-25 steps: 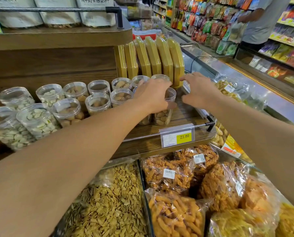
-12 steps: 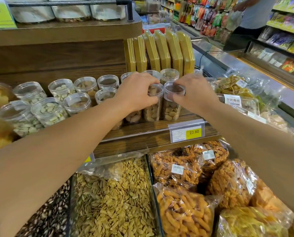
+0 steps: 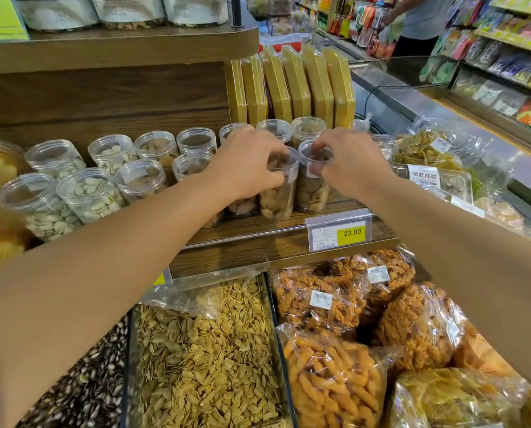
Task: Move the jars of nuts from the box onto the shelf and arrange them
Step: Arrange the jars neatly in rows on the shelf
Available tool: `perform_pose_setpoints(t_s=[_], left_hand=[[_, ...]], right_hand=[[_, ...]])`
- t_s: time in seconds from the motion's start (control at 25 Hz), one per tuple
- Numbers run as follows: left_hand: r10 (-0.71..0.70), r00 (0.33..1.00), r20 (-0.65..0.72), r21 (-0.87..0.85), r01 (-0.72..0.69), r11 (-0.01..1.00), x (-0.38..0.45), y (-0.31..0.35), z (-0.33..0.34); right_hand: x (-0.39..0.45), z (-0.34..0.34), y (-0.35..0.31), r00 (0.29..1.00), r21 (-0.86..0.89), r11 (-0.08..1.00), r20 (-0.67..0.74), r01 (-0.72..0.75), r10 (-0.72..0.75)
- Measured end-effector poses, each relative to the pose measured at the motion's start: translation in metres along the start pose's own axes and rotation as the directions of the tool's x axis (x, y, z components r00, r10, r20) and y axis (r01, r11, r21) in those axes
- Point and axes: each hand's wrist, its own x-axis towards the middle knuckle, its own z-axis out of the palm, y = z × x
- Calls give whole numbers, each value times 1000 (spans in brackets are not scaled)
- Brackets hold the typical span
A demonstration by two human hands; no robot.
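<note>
Both hands drawn closer since earlier. Head view: left hand grips front jar; right hand pinches neighbouring jar. Jars stand in rows on shelf. Box unseen; arranging likely near finished.

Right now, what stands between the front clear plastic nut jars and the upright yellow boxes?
In the head view, a back row of clear lidded jars stands between them.
</note>
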Motion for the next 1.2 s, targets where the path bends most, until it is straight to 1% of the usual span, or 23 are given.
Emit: perform_pose_setpoints(t_s=[0.08,0.16,0.24,0.4,0.64,0.76,0.84,0.88,0.96,1.0,1.08,1.16,1.2], left_hand=[[5,1000,-24,-69,-7,998,-1,2,-1],[-7,999,-48,-46,4,999,-1,5,1],[-7,999,-40,-5,7,1000,-1,4,4],[22,999,-30,-35,-23,999,-2,-1,3],[35,997,-66,-31,-37,999,-1,-3,7],[32,997,-69,-21,-34,999,-1,-2,8],[39,995,-87,-54,-43,998,1,-1,4],[22,994,-107,-83,-31,996,5,-1,0],[-59,986,-154,-125,40,991,18,-7,-9],[-103,982,-159,-124,84,989,27,-12,-12],[-166,980,-114,-80,157,984,44,-22,-13],[-199,979,-38,-33,198,980,60,-26,-7],[-210,978,-9,-22,210,977,66,-27,-3]], right_hand=[[-1,0,2,1000,18,1000,-9,3,-3],[-2,1,3,1000,55,999,-11,1,0],[-2,0,5,1000,82,997,10,2,-3],[1,-2,12,998,141,990,61,-5,-4],[-2,-9,15,997,142,989,68,31,-41],[-4,-10,11,996,107,992,63,61,-68],[-2,-15,6,995,109,991,53,83,-90],[3,-19,3,997,119,990,26,76,-79],[25,-25,-1,999,133,991,-36,11,-6],[40,-24,-2,999,118,993,-35,-29,34],[71,-17,-2,995,13,997,50,-82,81],[94,-7,-1,976,-117,986,169,-117,136],[100,-4,-1,965,-152,979,207,-133,163]])
